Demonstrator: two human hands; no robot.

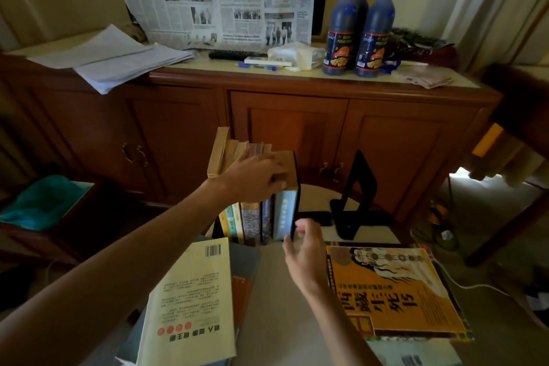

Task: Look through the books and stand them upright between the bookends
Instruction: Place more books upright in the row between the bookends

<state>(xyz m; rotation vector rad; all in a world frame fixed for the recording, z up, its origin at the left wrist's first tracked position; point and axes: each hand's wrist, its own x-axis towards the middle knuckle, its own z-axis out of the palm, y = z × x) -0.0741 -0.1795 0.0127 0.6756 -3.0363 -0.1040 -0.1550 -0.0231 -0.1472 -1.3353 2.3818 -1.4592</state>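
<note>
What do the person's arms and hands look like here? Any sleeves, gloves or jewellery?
Both arms are bare along all that shows, with no sleeve in view. The left hand and right hand wear no gloves, and no rings, watch or wristband show. No cables or markings either.

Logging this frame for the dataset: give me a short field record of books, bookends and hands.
upright books: row on the table, spines toward the camera
flat books: cream book lower left, orange book lower right
bookends: black bookend standing apart, right of the row; another black one against the row's right end
left hand: resting on top of the row
right hand: fingers spread by the row's right end, holding nothing
</note>
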